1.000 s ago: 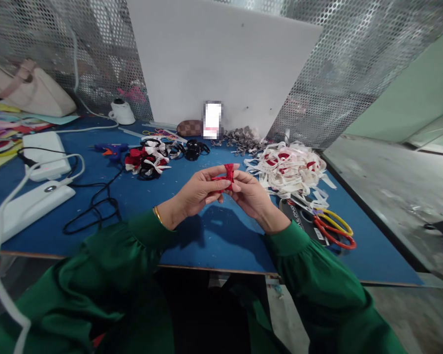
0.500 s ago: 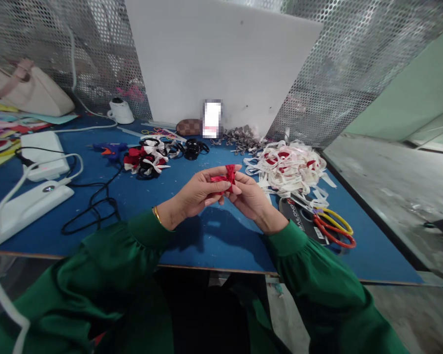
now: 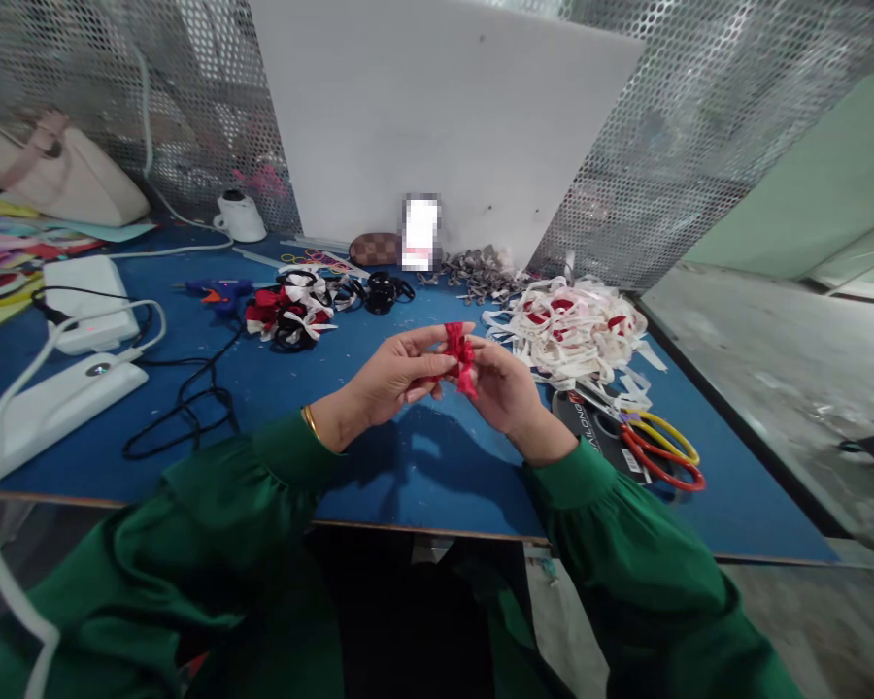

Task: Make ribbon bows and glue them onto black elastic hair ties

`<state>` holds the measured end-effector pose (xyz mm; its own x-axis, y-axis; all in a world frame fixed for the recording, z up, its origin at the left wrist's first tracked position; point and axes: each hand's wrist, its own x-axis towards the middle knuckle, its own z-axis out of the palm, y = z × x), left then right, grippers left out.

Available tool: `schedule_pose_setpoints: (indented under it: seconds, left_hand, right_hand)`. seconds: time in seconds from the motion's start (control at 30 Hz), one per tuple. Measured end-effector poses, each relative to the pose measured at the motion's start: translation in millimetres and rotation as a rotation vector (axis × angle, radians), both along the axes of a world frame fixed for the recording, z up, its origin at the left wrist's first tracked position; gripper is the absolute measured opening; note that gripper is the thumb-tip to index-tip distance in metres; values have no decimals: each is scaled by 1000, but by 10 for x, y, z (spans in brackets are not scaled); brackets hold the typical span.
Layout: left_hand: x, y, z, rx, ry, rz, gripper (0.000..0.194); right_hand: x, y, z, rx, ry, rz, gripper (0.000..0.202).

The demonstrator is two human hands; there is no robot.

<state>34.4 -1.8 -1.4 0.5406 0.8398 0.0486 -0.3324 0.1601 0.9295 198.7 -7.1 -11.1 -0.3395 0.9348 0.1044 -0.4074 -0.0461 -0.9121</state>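
Bunched red ribbon point(image 3: 457, 342) is held up over the middle of the blue table, its folds standing above my fingers and one end hanging on the right. My left hand point(image 3: 397, 377) pinches it between thumb and fingers. From the other side my right hand point(image 3: 511, 393) grips the ribbon too, its fingertips partly hidden behind the folds. To the right lies a heap of white ribbon strips point(image 3: 587, 335) with some red pieces among them. A pile of red, white and black hair ties point(image 3: 291, 311) sits to the left.
Scissors with yellow and red handles point(image 3: 662, 451) lie at right on a black card package point(image 3: 589, 427). A blue glue gun point(image 3: 222, 294) and its black cord point(image 3: 182, 403) are at left, near a white power strip point(image 3: 65, 413). Metal clips point(image 3: 485, 272) lie behind.
The ribbon has been turned in my fingers, and an end now hangs down on the right. My right hand has curled and rolled slightly; my left hand is nearly still.
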Motion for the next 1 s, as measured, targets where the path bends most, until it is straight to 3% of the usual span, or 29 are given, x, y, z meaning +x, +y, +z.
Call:
schedule_pose_setpoints:
  seconds: [0.17,0.43,0.63,0.8,1.0]
  left_hand:
    - [-5,37,-16,113,78,101,56]
    - [-12,28,54,256,233,194,60]
    - [17,22,35,287,337,239,56]
    - [35,14,-27,372,420,317,50]
    - [31,22,-94,477,494,351,46]
  right_hand:
    - [36,-11,63,9,-36,-130,24]
    - [174,59,102,-68,-246,-101,29]
    - [240,77,135,156,-398,-292,19]
    - [122,-17,105,317,-427,-288,10]
    - [114,-28,48,556,-552,-311,22]
